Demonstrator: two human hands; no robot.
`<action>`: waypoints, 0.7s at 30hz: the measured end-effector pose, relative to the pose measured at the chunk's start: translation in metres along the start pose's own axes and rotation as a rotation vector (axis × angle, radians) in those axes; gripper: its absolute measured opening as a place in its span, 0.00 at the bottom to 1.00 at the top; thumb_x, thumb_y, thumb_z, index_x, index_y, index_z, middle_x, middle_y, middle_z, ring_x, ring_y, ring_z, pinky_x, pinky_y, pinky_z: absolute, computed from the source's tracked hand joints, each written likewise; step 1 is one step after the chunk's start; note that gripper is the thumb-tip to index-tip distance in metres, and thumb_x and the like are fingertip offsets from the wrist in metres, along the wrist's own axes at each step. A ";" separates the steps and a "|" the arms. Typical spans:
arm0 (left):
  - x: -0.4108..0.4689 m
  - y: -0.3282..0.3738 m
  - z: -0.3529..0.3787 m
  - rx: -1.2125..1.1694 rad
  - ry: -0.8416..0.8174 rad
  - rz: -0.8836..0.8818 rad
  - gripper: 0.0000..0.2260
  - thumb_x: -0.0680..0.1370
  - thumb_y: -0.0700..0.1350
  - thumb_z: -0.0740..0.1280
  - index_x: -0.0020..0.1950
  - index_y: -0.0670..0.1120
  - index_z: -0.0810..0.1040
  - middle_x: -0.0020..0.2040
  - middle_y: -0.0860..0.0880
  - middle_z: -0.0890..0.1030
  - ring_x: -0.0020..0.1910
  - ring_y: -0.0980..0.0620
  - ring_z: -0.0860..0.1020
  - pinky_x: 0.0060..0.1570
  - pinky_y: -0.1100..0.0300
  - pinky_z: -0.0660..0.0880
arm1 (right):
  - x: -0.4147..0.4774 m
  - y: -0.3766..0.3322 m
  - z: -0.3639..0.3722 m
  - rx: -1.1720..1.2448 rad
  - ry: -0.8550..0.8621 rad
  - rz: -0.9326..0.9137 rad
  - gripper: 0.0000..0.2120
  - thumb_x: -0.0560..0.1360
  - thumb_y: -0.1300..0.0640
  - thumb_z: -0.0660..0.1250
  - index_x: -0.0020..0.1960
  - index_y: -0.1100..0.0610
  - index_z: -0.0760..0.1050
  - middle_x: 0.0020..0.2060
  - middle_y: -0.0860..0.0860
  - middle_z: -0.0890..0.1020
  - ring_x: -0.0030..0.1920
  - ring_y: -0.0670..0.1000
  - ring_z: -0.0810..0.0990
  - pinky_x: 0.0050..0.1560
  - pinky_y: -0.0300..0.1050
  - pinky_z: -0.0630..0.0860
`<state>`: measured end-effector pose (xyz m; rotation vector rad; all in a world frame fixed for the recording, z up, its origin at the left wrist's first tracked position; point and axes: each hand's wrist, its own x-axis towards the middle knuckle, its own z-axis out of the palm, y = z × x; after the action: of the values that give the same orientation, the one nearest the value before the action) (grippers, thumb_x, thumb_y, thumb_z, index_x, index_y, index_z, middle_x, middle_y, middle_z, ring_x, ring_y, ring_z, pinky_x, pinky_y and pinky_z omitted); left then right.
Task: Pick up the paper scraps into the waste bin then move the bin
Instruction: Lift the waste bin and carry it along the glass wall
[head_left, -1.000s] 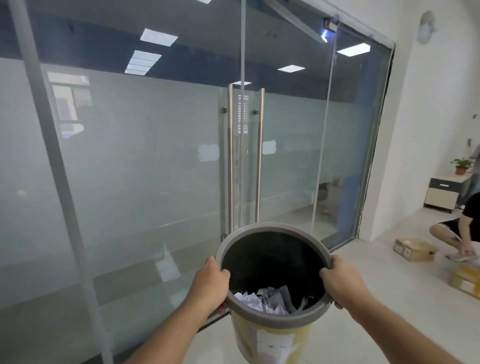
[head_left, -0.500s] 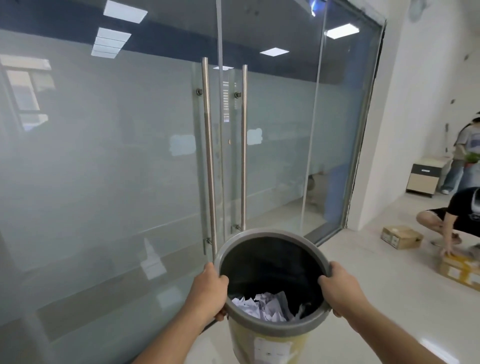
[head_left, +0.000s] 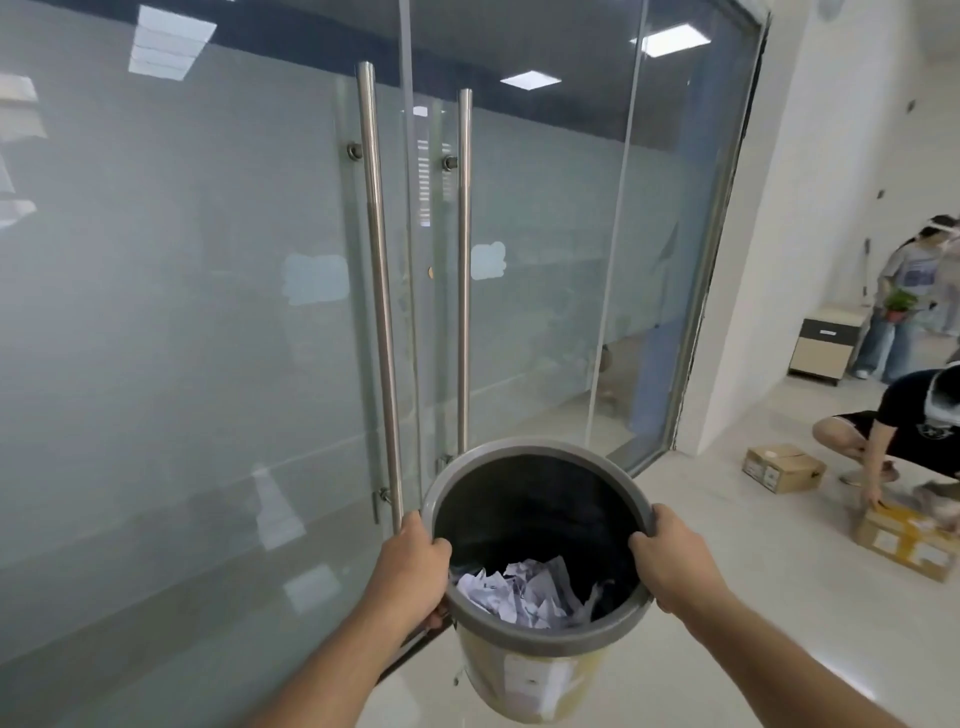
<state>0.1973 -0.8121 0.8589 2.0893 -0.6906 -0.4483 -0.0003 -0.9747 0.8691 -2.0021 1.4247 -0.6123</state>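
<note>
From the head camera, both bare hands hold a round waste bin (head_left: 537, 660) up off the floor (head_left: 753, 597), in front of the person and low in the middle of the view. The left hand (head_left: 413, 569) clamps the grey rim (head_left: 530, 448) on its left side: the thumb hooks over the rim's inner edge, while the other fingers curl under and outside it, mostly hidden. The right hand (head_left: 670, 564) grips the opposite side of the rim the same way, thumb lying over the top edge and the remaining fingers wrapped down out of sight. Both grasps are closed tight on the rim, fingers pressed together rather than spread.

The bin has a dark inside and a pale yellowish outer wall bearing a white label. Crumpled white paper scraps (head_left: 519, 592) lie in a heap at its bottom, on the side nearer the person.

Just beyond the bin stands a frosted glass door (head_left: 208, 312) with two tall upright metal pull handles (head_left: 376, 291), the bin's far rim overlapping their lower ends in the view.

Towards the right edge of the floor, a crouching person (head_left: 904, 431) in dark clothing reaches down to a cardboard box (head_left: 906, 540), with a second box (head_left: 782, 467) near them. Farther back, another person (head_left: 898, 301) stands holding a small potted plant beside a low cabinet (head_left: 826, 338) against the white wall.
</note>
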 end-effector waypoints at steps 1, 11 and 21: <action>0.004 0.001 0.005 -0.004 0.003 -0.005 0.10 0.82 0.45 0.59 0.62 0.46 0.69 0.45 0.42 0.80 0.33 0.47 0.84 0.24 0.61 0.78 | 0.007 0.003 0.002 0.000 -0.006 -0.004 0.11 0.74 0.59 0.57 0.55 0.56 0.70 0.40 0.55 0.77 0.40 0.59 0.79 0.38 0.50 0.77; 0.040 -0.010 0.070 0.010 0.019 -0.051 0.10 0.82 0.45 0.58 0.62 0.48 0.67 0.45 0.43 0.81 0.31 0.46 0.84 0.23 0.58 0.80 | 0.070 0.052 0.028 -0.002 -0.042 -0.012 0.09 0.73 0.59 0.58 0.53 0.56 0.70 0.43 0.57 0.78 0.41 0.59 0.77 0.42 0.51 0.76; 0.080 -0.110 0.155 0.083 0.007 -0.071 0.13 0.81 0.45 0.58 0.65 0.46 0.67 0.49 0.42 0.81 0.24 0.49 0.77 0.15 0.65 0.70 | 0.092 0.143 0.121 -0.032 -0.023 0.005 0.09 0.74 0.59 0.58 0.54 0.57 0.69 0.46 0.60 0.79 0.43 0.61 0.76 0.46 0.51 0.75</action>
<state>0.2101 -0.9074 0.6759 2.1979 -0.6421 -0.4588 0.0141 -1.0719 0.6847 -2.0237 1.4337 -0.5661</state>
